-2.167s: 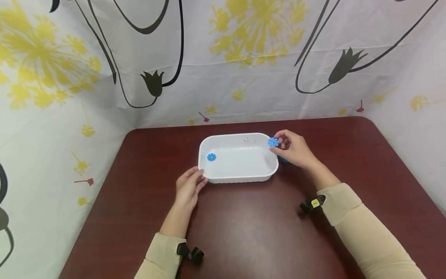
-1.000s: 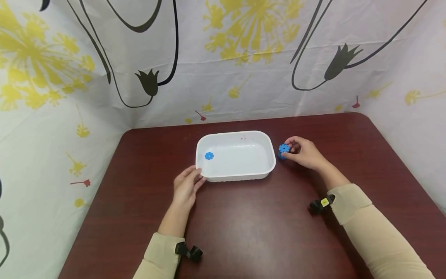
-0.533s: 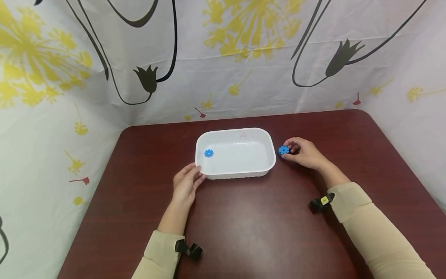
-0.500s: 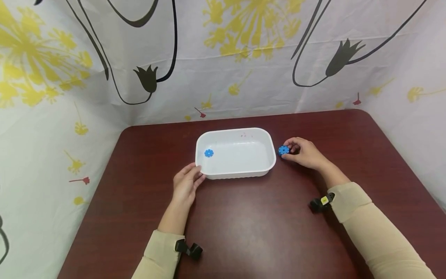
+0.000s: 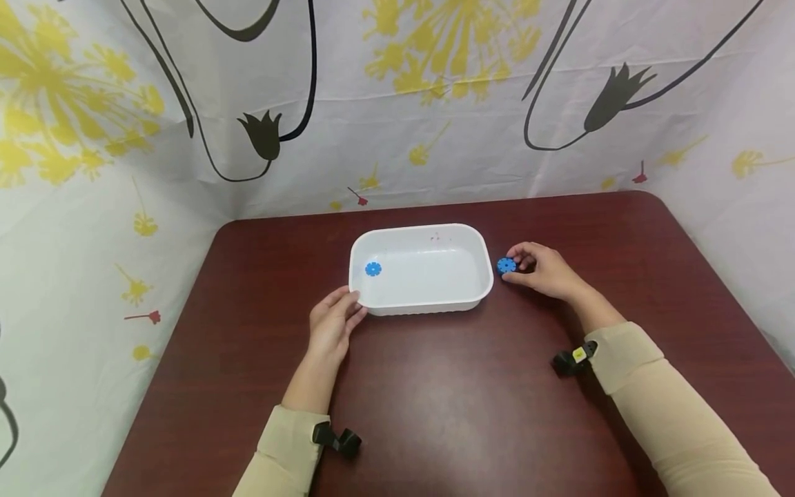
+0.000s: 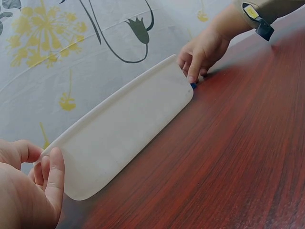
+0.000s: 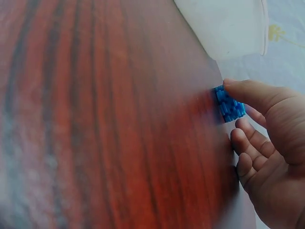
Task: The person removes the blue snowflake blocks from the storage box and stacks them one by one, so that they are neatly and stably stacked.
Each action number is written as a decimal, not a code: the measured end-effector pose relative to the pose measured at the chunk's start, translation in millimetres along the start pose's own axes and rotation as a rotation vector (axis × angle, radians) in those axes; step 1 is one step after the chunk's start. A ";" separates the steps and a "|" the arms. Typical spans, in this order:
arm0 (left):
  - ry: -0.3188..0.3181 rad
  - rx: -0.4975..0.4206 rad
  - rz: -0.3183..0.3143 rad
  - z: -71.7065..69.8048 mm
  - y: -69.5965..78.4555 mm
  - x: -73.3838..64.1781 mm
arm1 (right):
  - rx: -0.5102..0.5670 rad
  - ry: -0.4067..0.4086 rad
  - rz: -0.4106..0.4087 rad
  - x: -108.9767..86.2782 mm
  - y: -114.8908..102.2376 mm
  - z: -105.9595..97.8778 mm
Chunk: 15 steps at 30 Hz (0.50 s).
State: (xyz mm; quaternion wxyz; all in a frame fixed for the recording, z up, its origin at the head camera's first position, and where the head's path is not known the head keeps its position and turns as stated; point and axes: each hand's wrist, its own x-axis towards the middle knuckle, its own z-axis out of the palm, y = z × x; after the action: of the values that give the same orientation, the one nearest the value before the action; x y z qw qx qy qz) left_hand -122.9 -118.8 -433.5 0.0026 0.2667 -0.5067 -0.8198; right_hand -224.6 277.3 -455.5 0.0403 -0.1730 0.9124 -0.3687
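My left hand [image 5: 332,324] holds the near left corner of a white plastic tray [image 5: 428,307], its thumb over the rim. Inside the tray, toward the left, lies one flat blue notched disc [image 5: 373,269], shaped like a flower with a small centre hole. Right of the tray, my right hand [image 5: 540,270] has thumb and fingers about a stack of blue notched discs [image 5: 506,266] on the table. From the right wrist view, the stack [image 7: 229,105] shows several layers edge-on, with the thumb at its upper edge.
A dark red-brown table [image 5: 435,400] lies under everything. Behind it and at both sides hangs a white cloth [image 5: 373,131] with yellow and dark flower prints. Black wrist cameras sit at both sleeve cuffs.
My right hand has moved right from the tray's right rim, bringing a blue disc down onto the stack beside the tray. In the last half second it hardly moves. The left hand keeps its hold.
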 end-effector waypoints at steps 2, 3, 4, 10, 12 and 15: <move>0.001 -0.005 0.002 -0.1 0.3 0.6 | 0.016 0.008 -0.003 1.0 -3.5 -1.3; 0.001 -0.007 0.003 -0.1 0.5 0.9 | 0.024 0.016 -0.006 2.0 -5.3 -2.0; 0.003 -0.009 0.003 -0.1 0.5 1.3 | 0.031 0.028 -0.010 2.9 -7.8 -2.6; 0.008 -0.013 0.007 0.0 -0.2 1.4 | 0.052 0.141 -0.073 14.0 -28.8 -4.1; 0.006 -0.015 0.010 0.3 -0.2 1.1 | 0.072 0.183 -0.106 19.0 -40.0 -2.7; 0.005 -0.018 0.012 0.1 -0.2 1.1 | 0.111 0.221 -0.148 26.9 -60.5 2.0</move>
State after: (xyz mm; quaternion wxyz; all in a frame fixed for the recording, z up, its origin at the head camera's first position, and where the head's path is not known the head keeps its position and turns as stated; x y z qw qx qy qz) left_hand -123.8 -119.0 -434.1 0.0110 0.2660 -0.5010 -0.8235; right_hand -232.1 226.3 -413.9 -0.0785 -0.1957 0.8742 -0.4373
